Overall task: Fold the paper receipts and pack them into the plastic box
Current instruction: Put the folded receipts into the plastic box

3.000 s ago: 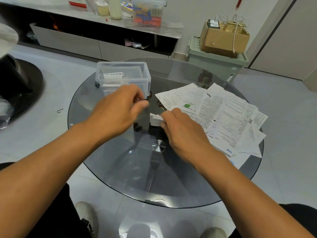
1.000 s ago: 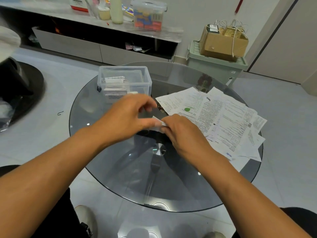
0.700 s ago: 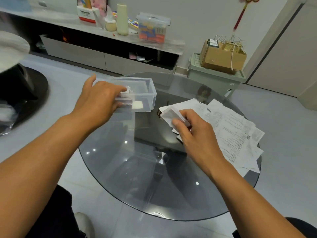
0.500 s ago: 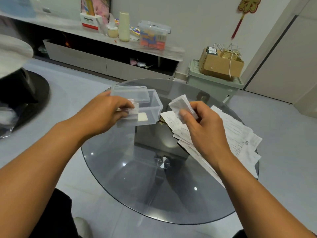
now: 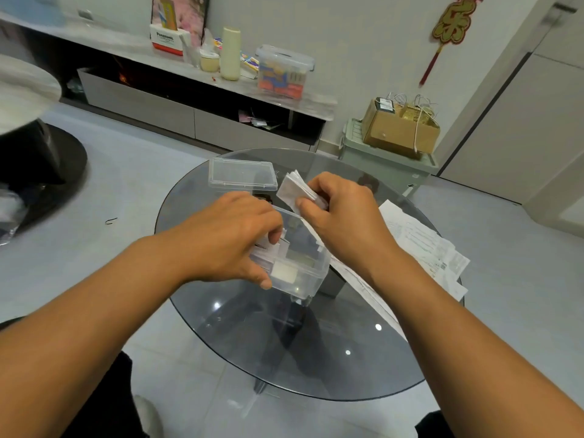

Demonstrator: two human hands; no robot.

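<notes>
Left hand [image 5: 227,235] grips the part-filled plastic box [image 5: 297,273]; right hand [image 5: 341,216] pinches a folded receipt [image 5: 292,191]; unfolded receipts [image 5: 423,248] remain right.

Both forearms reaching in from below, left hand [image 5: 227,238] palm-down with fingers curled over the plastic box [image 5: 297,276] and thumb at its near wall, right hand [image 5: 341,216] raised just beside, pinching a folded receipt [image 5: 294,191].

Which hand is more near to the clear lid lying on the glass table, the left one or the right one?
Right. The right hand, holding a folded receipt, is just beside the clear lid. The left hand is lower, gripping the plastic box.
</notes>
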